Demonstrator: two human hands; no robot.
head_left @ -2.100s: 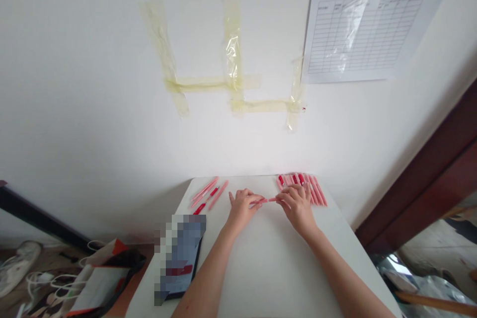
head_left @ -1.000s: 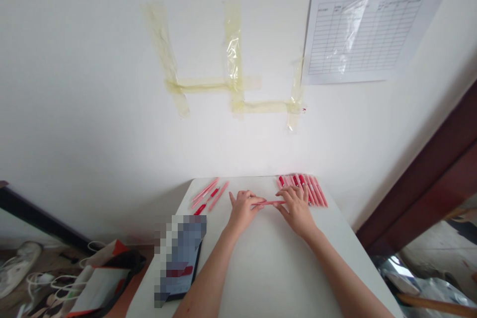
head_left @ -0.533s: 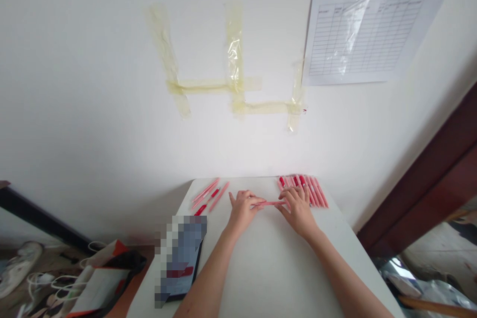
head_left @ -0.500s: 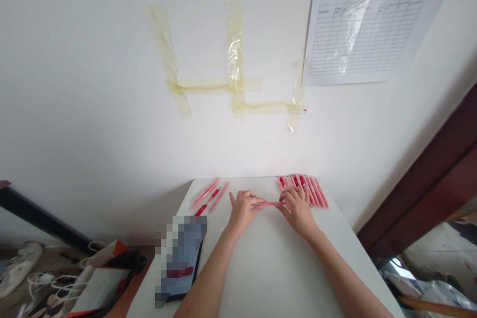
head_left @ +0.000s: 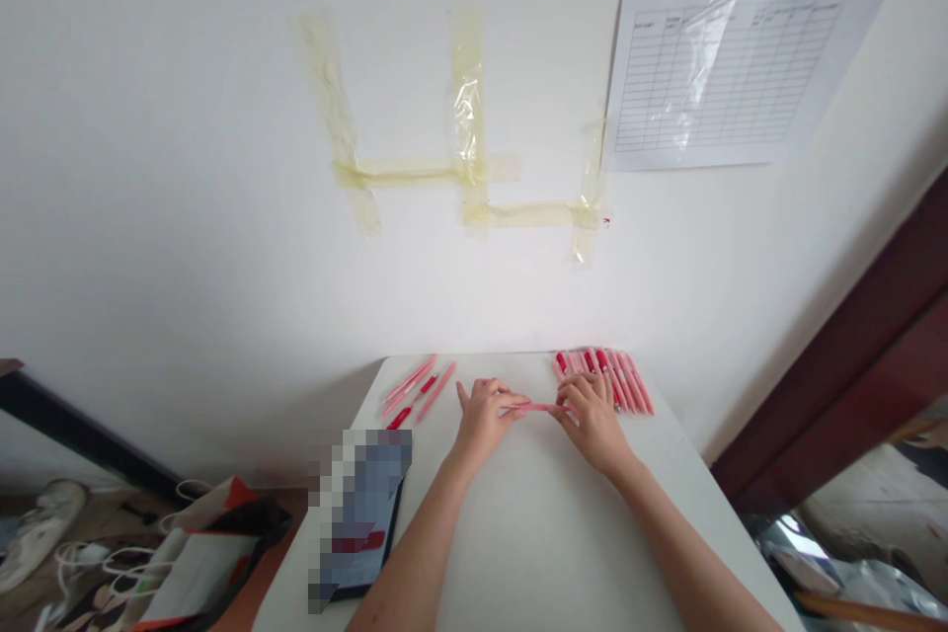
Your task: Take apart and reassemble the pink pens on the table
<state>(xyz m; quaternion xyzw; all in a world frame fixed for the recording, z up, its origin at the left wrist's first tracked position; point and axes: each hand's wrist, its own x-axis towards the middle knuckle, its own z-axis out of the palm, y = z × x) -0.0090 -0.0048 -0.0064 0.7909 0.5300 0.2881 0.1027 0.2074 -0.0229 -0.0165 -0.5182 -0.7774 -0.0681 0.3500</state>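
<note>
A pink pen [head_left: 538, 407] lies crosswise between my two hands, just above or on the white table [head_left: 533, 533]. My left hand [head_left: 487, 415] pinches its left end between thumb and fingers. At the other end, my right hand [head_left: 591, 415] is closed on it the same way; the fingers cover both tips. Just beyond my right hand lies a row of several pink and red pens [head_left: 626, 380], side by side and partly hidden by the fingers. To the left of my left hand are loose pink pens [head_left: 436, 390] and a red pen [head_left: 401, 417].
A dark tablet or phone [head_left: 370, 513], partly pixelated, lies at the table's left edge. The white wall [head_left: 222, 217] with yellowed tape and a taped printed sheet [head_left: 726, 79] rises behind. Bags and cables [head_left: 185, 563] are on the floor at left; dark red wood [head_left: 836, 365] stands at right.
Almost nothing differs. The pen between my hands has turned or tilted very slightly; both hands keep their place and their pinch.
</note>
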